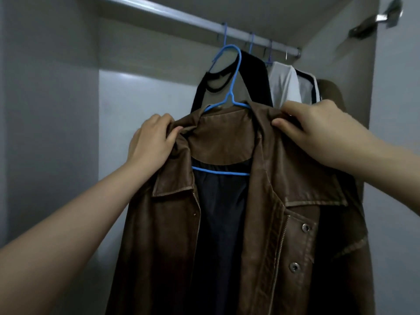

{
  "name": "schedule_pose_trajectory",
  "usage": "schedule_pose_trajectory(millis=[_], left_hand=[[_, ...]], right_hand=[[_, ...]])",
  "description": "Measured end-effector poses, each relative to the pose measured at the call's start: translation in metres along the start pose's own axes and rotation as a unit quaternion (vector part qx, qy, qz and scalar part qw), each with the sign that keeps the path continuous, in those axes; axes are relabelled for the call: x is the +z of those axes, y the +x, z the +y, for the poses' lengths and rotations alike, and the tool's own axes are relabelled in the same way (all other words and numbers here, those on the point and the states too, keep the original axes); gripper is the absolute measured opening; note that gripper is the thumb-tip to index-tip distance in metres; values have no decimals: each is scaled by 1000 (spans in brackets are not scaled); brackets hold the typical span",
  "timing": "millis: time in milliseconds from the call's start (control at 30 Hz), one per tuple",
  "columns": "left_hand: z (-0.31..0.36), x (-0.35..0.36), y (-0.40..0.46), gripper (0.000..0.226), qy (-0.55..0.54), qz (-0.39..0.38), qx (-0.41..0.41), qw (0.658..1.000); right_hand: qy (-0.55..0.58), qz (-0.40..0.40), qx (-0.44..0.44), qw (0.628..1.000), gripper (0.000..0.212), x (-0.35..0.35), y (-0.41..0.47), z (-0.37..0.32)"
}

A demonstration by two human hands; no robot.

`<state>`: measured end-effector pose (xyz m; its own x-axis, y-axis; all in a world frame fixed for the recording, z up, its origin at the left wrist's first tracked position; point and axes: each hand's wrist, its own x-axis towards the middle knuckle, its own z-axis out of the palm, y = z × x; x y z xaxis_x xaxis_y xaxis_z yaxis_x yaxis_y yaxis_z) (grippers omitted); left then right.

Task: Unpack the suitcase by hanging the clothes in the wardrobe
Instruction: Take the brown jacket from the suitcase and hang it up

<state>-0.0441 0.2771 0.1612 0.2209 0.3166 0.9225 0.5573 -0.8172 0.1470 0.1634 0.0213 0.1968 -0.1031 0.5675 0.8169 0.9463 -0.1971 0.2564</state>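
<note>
A brown leather jacket (268,201) with a dark lining sits on a blue hanger (229,96), held up in front of the open wardrobe. The hanger's hook is below the silver rail (181,17) and not on it. My left hand (152,139) grips the jacket's left shoulder at the collar. My right hand (313,123) pinches the right shoulder at the collar. The suitcase is out of view.
Behind the jacket, a black garment (252,71), a white garment (284,85) and a brown garment (329,89) hang from blue hangers at the rail's right end. The wardrobe's left wall (50,110) and back panel (141,105) are pale grey. A door hinge (377,21) shows at upper right.
</note>
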Motion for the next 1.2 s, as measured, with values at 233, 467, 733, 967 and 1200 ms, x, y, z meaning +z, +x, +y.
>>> schedule_pose_trajectory(millis=[233,467,733,967,1200], left_hand=[[-28,0,61,24,-12,2,-53,999],[-39,8,121,27,62,-52,-82,993],[-14,38,147,43,-61,-22,-118,991],[-19,50,139,44,-114,25,-49,992],[-17,58,124,33,-179,32,-73,981]], right_hand=[[-54,28,-69,996,34,-1,95,-2],[-134,72,-32,988,35,7,167,8],[-172,103,8,980,40,22,230,38],[-174,118,111,971,43,20,280,62],[-132,83,148,977,37,40,304,43]])
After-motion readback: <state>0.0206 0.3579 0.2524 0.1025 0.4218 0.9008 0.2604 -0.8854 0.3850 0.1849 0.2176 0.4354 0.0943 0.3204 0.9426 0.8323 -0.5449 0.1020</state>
